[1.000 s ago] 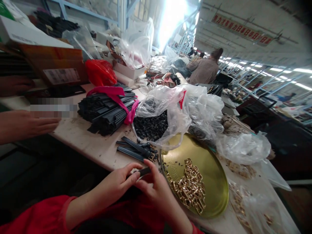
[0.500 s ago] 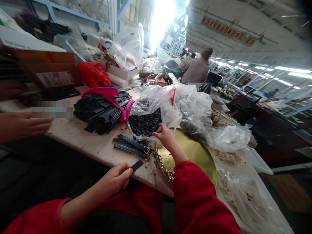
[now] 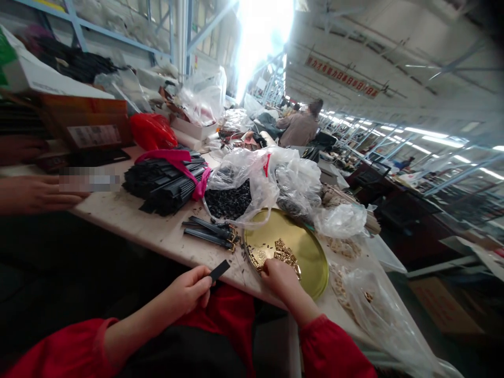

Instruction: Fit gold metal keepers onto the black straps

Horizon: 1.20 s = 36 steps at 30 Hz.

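Note:
My left hand (image 3: pixel 196 287) pinches a short black strap (image 3: pixel 219 270) between thumb and fingers, just off the table's front edge. My right hand (image 3: pixel 280 278) is at the near edge of a round gold tray (image 3: pixel 313 262), fingers curled together among small gold buckles (image 3: pixel 286 253). Whatever its fingertips hold is hidden. Several black straps with gold buckles (image 3: pixel 208 233) lie on the table left of the tray. Behind them a clear plastic bag of small black pieces (image 3: pixel 230 202) lies opened.
A bundle of black strips (image 3: pixel 159 184) tied with pink cloth lies at the left. Another person's hand (image 3: pixel 35 194) rests near the left table edge. Plastic bags with gold parts (image 3: pixel 366 296) lie on the right. A cardboard box (image 3: pixel 90 121) and red bag (image 3: pixel 153 131) stand behind.
My right hand has moved from the bag of black pieces down to the buckles in the tray, its fingers curling. My left hand still holds the strap. The view has shifted slightly right.

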Available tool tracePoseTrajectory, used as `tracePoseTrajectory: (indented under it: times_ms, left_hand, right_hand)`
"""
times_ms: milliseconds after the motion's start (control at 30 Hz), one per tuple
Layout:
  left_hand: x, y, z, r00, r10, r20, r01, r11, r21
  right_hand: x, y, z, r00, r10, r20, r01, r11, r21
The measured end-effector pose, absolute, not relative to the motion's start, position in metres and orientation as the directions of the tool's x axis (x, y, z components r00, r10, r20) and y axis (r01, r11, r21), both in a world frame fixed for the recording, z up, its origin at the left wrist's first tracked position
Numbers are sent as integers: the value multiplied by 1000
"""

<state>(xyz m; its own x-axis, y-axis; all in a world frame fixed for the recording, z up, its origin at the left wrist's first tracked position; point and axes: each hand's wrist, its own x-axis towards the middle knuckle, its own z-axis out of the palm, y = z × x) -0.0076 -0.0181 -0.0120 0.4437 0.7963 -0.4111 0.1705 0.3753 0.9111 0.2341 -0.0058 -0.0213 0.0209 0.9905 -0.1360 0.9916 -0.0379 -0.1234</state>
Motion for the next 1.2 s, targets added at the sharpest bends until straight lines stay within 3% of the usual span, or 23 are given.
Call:
tracePoseTrajectory:
  times_ms: [167,333,400,467,533,700,833,900,1100,1200]
  left_hand:
    - [-9,-22,-16,432,817,-382,210,321,924]
    - [-5,-8,-11,444,877,-184,262,70,963]
    - [-1,3,-5,445,892,-80,249,-37,968]
    - [0,13,-1,451,892,-30,252,-95,963]
    - [0,20,1,466,884,-41,308,-118,944]
    - [-5,25,-2,436,896,-84,384,-101,918]
    - [-5,25,-3,360,926,-115,389,-37,920]
    - [-4,26,-4,333,937,-107,447,-57,893]
    - [-4,29,-9,430,886,-175,491,-67,868]
    - [-12,27,-12,460,859,-225,503,-44,863]
  right_hand:
    - [231,-2,-19,93,992,-84,971,-109,-213]
    - [219,-6,-7,10,998,-59,885,-37,-464]
    - [204,-9,-4,-93,989,-117,738,-11,-675]
    - [186,-12,-1,-193,968,-160,482,-49,-875]
    - [172,-12,0,-237,960,-151,281,-81,-956]
    - [154,-6,-6,-166,985,-55,143,-31,-989]
    - [146,-4,-20,-238,954,-184,-224,-238,-945]
    - [143,-3,-26,-269,939,-217,-320,-299,-899]
    - [145,-1,-39,-53,965,-256,-356,-258,-898]
    - [146,1,-39,53,926,-375,-490,-303,-817]
